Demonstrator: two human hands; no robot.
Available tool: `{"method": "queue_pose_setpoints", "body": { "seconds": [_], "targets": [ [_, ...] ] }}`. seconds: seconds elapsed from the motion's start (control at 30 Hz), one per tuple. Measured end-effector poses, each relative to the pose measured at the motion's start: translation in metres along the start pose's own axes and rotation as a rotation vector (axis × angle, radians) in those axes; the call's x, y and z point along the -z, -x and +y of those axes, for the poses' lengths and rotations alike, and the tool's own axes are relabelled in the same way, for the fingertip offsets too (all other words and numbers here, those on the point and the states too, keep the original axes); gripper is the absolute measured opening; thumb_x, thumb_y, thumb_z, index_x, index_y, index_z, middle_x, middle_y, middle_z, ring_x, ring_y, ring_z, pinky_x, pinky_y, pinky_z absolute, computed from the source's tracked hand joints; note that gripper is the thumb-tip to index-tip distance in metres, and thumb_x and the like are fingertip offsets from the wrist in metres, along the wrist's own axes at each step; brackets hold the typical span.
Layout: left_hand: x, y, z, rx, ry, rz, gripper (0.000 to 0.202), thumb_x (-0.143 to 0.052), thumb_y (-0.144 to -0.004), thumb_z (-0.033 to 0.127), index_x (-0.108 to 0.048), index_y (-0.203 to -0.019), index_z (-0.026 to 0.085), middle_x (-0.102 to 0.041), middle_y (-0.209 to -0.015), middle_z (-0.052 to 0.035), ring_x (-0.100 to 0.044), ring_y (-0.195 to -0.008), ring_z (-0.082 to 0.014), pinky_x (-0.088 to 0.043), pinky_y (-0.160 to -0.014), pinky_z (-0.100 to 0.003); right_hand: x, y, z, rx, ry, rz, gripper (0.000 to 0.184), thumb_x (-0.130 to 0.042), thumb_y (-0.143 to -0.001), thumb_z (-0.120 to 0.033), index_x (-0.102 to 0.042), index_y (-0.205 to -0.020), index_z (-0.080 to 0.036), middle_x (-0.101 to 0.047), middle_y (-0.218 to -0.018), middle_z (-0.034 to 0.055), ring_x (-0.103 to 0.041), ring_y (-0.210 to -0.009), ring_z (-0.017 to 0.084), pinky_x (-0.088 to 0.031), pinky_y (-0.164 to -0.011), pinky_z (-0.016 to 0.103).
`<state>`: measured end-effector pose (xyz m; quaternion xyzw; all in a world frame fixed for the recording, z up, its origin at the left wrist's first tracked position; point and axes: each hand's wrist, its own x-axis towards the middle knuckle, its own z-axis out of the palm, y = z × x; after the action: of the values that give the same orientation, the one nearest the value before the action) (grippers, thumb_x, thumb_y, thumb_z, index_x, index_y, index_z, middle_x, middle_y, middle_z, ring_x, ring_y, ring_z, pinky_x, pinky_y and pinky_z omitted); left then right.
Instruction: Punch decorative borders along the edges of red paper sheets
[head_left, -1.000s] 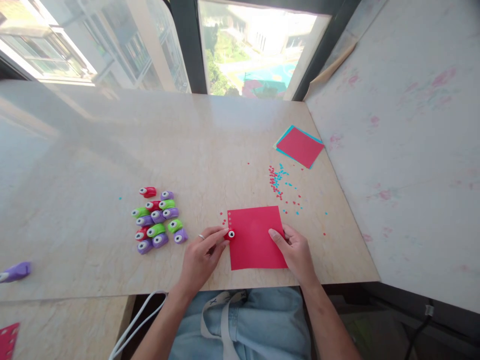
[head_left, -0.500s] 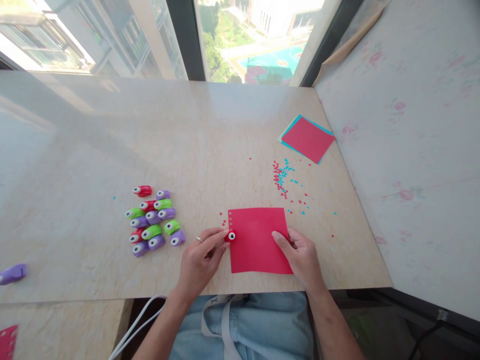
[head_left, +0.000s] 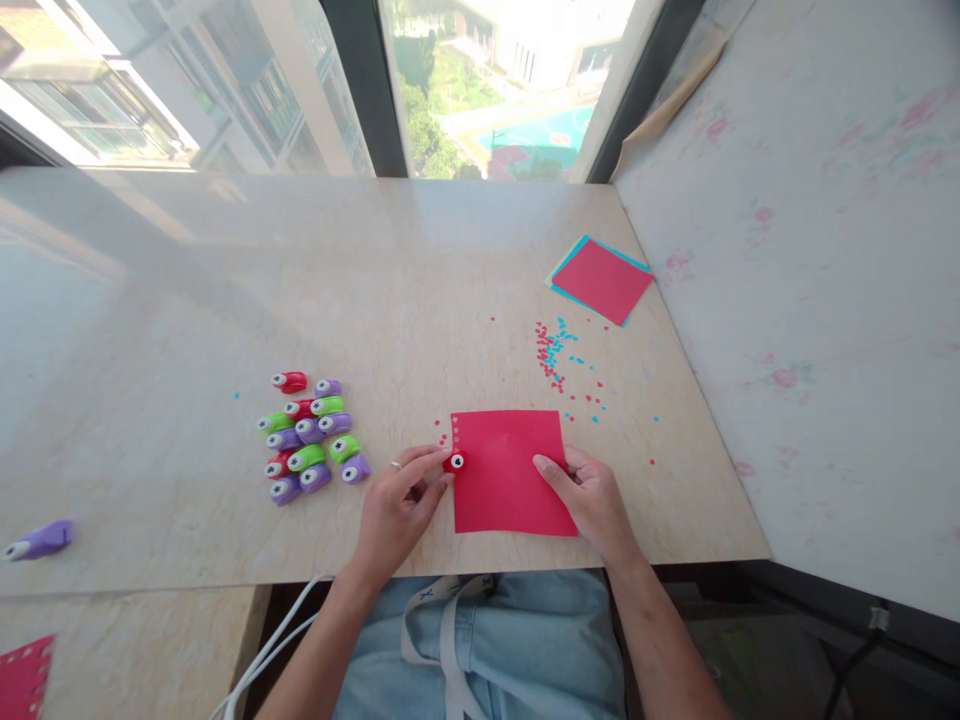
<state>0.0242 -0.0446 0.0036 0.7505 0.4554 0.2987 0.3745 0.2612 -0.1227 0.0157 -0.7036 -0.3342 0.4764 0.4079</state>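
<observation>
Between the fingers of my left hand (head_left: 405,500) is a small red craft punch (head_left: 456,461), set over the left edge of a square sheet of red paper (head_left: 506,490). A short row of punched holes runs down that edge above the punch. My right hand (head_left: 589,490) grips the sheet's right edge, thumb on top and fingers underneath. A few red paper bits (head_left: 441,432) lie just left of the sheet's upper corner.
Several red, green and purple craft punches (head_left: 307,430) stand grouped at left; a purple punch (head_left: 45,540) lies farther left. Red and blue confetti (head_left: 551,350) is scattered behind the sheet. Stacked coloured paper (head_left: 604,283) lies near the wall. Punched red paper (head_left: 26,675) is at lower left.
The whole view has shifted slightly. Both hands keep their holds, and the punch stays at about the same spot on the sheet's left edge.
</observation>
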Motion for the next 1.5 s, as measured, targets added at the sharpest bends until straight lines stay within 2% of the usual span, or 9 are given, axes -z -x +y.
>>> {"method": "queue_pose_setpoints", "body": {
  "seconds": [0.2,0.37,0.53,0.87,1.23,1.5],
  "targets": [
    [0.0017,-0.0044,0.0021,0.092,0.114,-0.052,0.023,-0.064,-0.088,0.028,-0.074,-0.107,0.021,-0.068,-0.110,-0.0066,-0.046,-0.050,-0.0042,-0.041,-0.047,-0.018,0.0008,-0.0026,-0.0012,0.023,0.041,-0.034,0.044,-0.060,-0.085,-0.056,-0.073,-0.096,-0.015,-0.074,-0.082,0.0067,-0.067,-0.070,0.022,-0.051,-0.057,0.028],
    [0.0014,-0.0061,0.0033,0.123,0.134,-0.078,0.022,-0.065,-0.086,0.027,-0.073,-0.106,0.021,-0.066,-0.100,-0.0042,-0.045,-0.053,-0.0058,-0.039,-0.049,-0.019,0.0022,-0.0040,-0.0024,0.051,0.071,-0.040,0.041,-0.060,-0.086,-0.053,-0.073,-0.097,-0.015,-0.075,-0.085,0.0073,-0.068,-0.073,0.022,-0.053,-0.061,0.029],
    [0.0030,-0.0068,0.0033,0.129,0.126,-0.086,0.022,-0.065,-0.086,0.026,-0.073,-0.106,0.021,-0.065,-0.095,-0.0030,-0.044,-0.054,-0.0069,-0.038,-0.051,-0.020,0.0041,-0.0047,-0.0019,0.041,0.061,-0.041,0.043,-0.061,-0.085,-0.055,-0.074,-0.097,-0.016,-0.075,-0.083,0.0070,-0.069,-0.072,0.023,-0.053,-0.059,0.029],
    [0.0023,-0.0066,0.0000,0.118,0.090,-0.087,0.024,-0.063,-0.086,0.025,-0.071,-0.108,0.023,-0.063,-0.091,-0.0012,-0.045,-0.054,-0.0072,-0.038,-0.052,-0.020,0.0073,-0.0046,0.0017,-0.022,-0.070,-0.097,0.045,-0.065,-0.083,-0.056,-0.073,-0.100,-0.016,-0.077,-0.091,0.0096,-0.072,-0.082,0.027,-0.058,-0.067,0.034],
    [0.0015,-0.0053,0.0023,0.098,0.030,-0.069,0.023,-0.062,-0.087,0.029,-0.071,-0.107,0.022,-0.066,-0.089,-0.0020,-0.048,-0.055,-0.0085,-0.041,-0.054,-0.021,0.0064,-0.0047,-0.0008,-0.018,-0.022,-0.091,0.049,-0.062,-0.084,-0.058,-0.071,-0.104,-0.014,-0.077,-0.094,0.0106,-0.072,-0.083,0.026,-0.057,-0.067,0.033],
    [0.0005,-0.0042,0.0034,0.090,0.040,-0.044,0.023,-0.062,-0.087,0.028,-0.071,-0.107,0.022,-0.068,-0.092,-0.0027,-0.050,-0.053,-0.0076,-0.043,-0.053,-0.020,0.0047,-0.0032,-0.0053,-0.019,-0.030,-0.066,0.050,-0.064,-0.081,-0.061,-0.072,-0.100,-0.015,-0.077,-0.091,0.0106,-0.072,-0.082,0.027,-0.057,-0.065,0.034]
  ]
}}
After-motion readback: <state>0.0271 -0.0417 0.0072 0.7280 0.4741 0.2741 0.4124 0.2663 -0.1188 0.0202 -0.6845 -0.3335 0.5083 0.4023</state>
